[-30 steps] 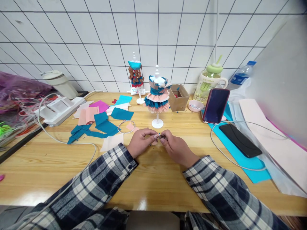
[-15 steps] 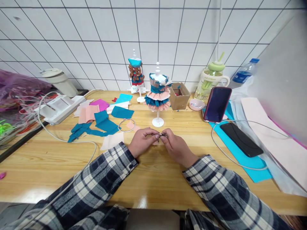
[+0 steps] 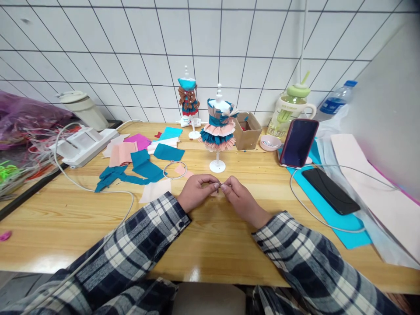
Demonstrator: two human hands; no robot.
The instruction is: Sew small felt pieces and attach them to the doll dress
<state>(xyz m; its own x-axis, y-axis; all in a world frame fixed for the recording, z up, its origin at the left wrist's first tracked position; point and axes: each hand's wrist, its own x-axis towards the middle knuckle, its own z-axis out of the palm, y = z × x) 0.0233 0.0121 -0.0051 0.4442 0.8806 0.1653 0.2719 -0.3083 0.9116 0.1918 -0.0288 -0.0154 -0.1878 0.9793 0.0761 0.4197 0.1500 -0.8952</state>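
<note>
A small piece (image 3: 219, 184), mostly covered by fingertips and too tiny to identify, sits at the meeting point of the two hands, just above the desk (image 3: 216, 253) and in front of the person. The left hand (image 3: 196, 192) comes at it from the left and the right hand (image 3: 244, 202) from the right; each has thumb and forefinger closed in a fine pinch, with the other fingers curled in. The fingertips all but touch, so neither hand is clearly nearer the piece. Its long axis cannot be told, since so little of it shows between the fingers. Straight beyond the fingertips, near but not touching them, the dress form (image 3: 218, 127) stands upright on its round white base, its long axis vertical and its teal-and-pink ruffled dress facing the hands; the base lies about as close to one hand as to the other. On the left hand's side, a thin hoop (image 3: 175, 170) lies flat, with a pale pink sheet (image 3: 155, 191) nearer the wrist and teal scraps (image 3: 147, 168) farther left. Behind the dress form, a cardboard box (image 3: 246, 141) stands to its right and a second dress form (image 3: 188, 103) to its left. Well apart, beyond the right hand, are a propped phone (image 3: 298, 143) and a black phone (image 3: 330, 191) lying flat.
</note>
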